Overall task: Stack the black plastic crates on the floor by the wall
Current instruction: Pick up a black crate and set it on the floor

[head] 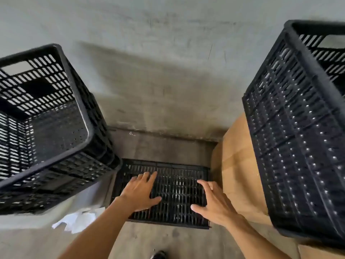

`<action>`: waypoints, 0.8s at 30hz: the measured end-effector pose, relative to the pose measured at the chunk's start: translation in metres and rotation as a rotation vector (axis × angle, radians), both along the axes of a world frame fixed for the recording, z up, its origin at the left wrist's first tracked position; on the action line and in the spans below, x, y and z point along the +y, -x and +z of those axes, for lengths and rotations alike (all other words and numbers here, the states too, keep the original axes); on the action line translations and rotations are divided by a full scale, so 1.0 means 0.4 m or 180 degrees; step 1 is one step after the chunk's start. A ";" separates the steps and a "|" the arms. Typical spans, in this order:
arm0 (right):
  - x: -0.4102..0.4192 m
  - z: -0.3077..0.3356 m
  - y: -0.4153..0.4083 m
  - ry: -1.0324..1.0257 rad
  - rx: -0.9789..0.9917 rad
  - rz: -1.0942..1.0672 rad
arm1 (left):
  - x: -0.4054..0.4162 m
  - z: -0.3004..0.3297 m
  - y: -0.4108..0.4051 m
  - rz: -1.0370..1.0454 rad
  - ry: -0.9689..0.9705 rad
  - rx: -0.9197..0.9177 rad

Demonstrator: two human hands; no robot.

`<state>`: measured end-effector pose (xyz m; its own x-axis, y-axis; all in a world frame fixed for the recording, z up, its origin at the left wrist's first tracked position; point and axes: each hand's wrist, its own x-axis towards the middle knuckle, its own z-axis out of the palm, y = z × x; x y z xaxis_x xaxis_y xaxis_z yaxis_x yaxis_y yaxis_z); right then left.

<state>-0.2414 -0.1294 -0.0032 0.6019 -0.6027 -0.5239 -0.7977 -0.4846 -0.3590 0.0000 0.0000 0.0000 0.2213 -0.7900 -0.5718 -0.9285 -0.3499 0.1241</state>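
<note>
A black plastic crate [177, 176] lies on the floor by the wall, its slatted face up, between two taller stacks. My left hand [140, 191] hovers over its left part with fingers spread, holding nothing. My right hand [212, 200] reaches over its right part, fingers apart and also holding nothing. Whether either palm touches the slats I cannot tell. A stack of black crates [46, 128] stands high at the left, its top one showing an open inside. Another black crate [298, 137] rises at the right on a cardboard box [237, 174].
The grey concrete wall [158, 62] meets the floor just behind the low crate. Crumpled white paper [78, 221] lies on the floor at the lower left. The tip of a dark shoe [158, 255] shows at the bottom edge.
</note>
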 end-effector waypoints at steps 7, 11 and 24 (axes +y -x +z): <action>-0.118 -0.269 -0.155 0.0300 0.0109 0.0190 | -0.119 -0.255 -0.142 -0.0378 0.0090 -0.0304; -0.184 -0.361 -0.221 0.0458 0.0214 0.0525 | -0.152 -0.356 -0.227 -0.0512 -0.0260 -0.0456; -0.150 -0.334 -0.129 0.0204 0.0441 0.1232 | -0.024 -0.322 -0.261 -0.1067 -0.0318 -0.0180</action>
